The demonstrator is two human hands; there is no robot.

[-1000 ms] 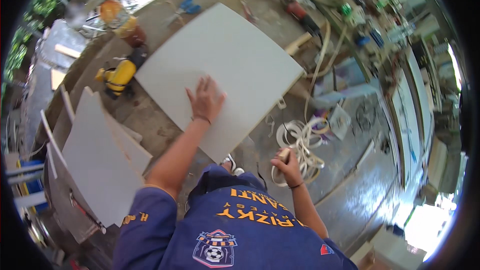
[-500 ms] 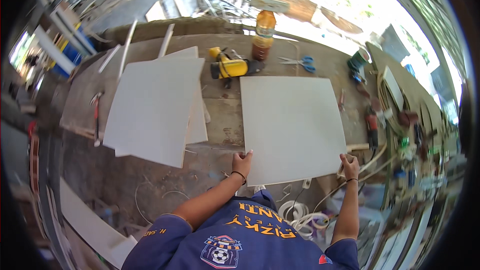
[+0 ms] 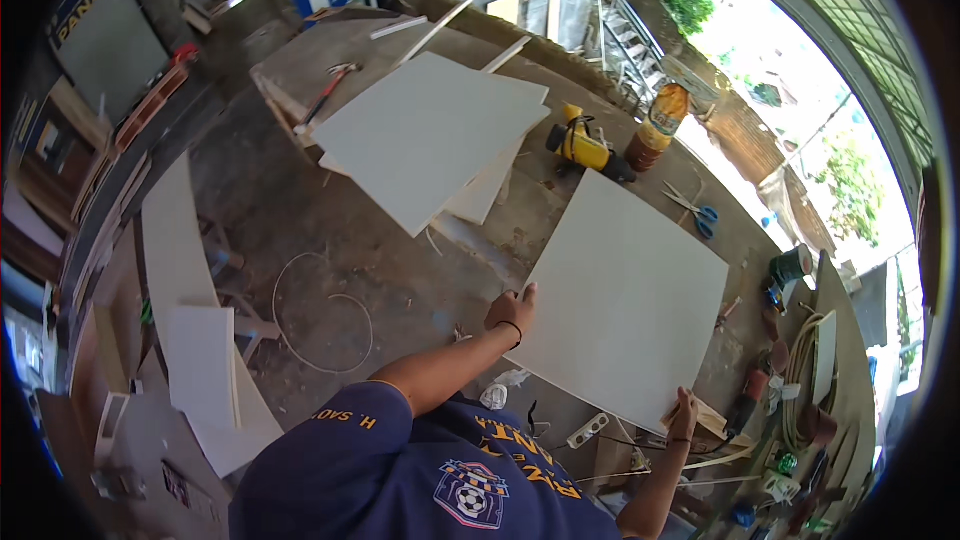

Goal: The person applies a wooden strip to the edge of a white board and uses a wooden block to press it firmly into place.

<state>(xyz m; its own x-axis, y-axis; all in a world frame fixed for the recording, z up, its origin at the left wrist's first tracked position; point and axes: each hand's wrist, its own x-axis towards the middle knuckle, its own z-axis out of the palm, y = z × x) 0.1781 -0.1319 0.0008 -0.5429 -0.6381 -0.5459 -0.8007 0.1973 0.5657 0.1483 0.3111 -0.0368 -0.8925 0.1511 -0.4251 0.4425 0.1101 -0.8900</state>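
I hold a square white board by its two near corners. My left hand is closed on its left edge, thumb on top. At the right corner, my right hand pinches the edge. The board lies over the workbench, its near edge reaching toward my body. Just beyond its far corner are a yellow and black power tool and a plastic bottle with brown liquid. Blue-handled scissors lie open beside its far right edge.
More white boards are stacked loosely to the left, near a hammer. A red and black power tool and coiled hose lie at the right. A power strip sits below the near edge. White panels lean at the lower left.
My view has swung to the left, so the bench and boards appear turned and shifted. Both hands stay on the same white board, which keeps about its place beside the yellow tool.
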